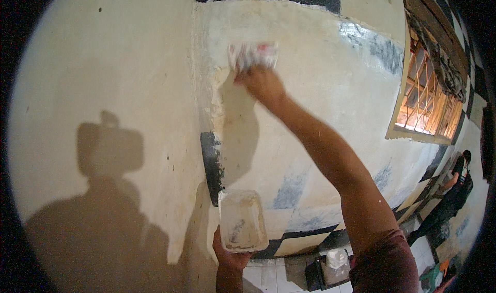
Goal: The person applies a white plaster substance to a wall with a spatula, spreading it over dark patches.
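My right hand (261, 83) is raised to the wall (305, 96), its fingers closed round a broad, flat putty scraper (258, 52). Motion blurs this white scraper with red marks, which lies against or very near the plaster. Lower down, a rectangular white plastic tub (242, 218), smeared with whitish filler, tilts toward me in my left hand (232, 254). Its base hides most of the fingers, while the thumb shows along its left side. Thin pale filler partly covers the dark painted squares around the right arm.
Beside the wall corner runs a black painted strip (210, 164). A barred window (431, 94) is at the right. Farther off, another person (449, 192) stands near the wall. Below, a white container (337, 259) rests on a dark stand (333, 277).
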Available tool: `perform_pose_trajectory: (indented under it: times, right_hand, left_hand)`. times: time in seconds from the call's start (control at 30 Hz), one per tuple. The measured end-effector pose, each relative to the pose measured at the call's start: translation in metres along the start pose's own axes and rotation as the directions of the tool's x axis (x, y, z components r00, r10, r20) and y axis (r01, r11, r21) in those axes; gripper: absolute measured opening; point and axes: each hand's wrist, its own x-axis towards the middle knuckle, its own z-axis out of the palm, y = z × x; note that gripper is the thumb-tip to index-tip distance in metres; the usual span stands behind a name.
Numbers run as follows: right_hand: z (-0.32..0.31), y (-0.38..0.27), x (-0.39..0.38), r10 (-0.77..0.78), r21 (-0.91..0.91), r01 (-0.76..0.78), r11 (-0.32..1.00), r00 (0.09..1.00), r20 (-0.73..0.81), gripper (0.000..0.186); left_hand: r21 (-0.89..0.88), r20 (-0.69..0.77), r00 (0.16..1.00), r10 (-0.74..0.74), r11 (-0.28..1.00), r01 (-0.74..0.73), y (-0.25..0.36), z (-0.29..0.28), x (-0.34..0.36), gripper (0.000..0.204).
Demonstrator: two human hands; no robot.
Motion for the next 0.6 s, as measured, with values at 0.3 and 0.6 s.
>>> perform_pose_trajectory:
  times: [0.3, 0.6]
  right_hand:
    - [-0.094, 0.012, 0.070, 0.149, 0.083, -0.137, 0.987, 0.975, -0.167, 0.037]
    - [-0.016, -0.001, 0.066, -0.049, -0.158, 0.058, 0.986, 0.997, 0.061, 0.020]
  left_hand:
    - [0.086, -0.069, 0.993, 0.092, 0.993, -0.086, 0.002, 0.017, -0.005, 0.057]
    - [-0.099, 0.081, 0.996, 0.037, 0.995, -0.029, 0.017, 0.002, -0.001, 0.060]
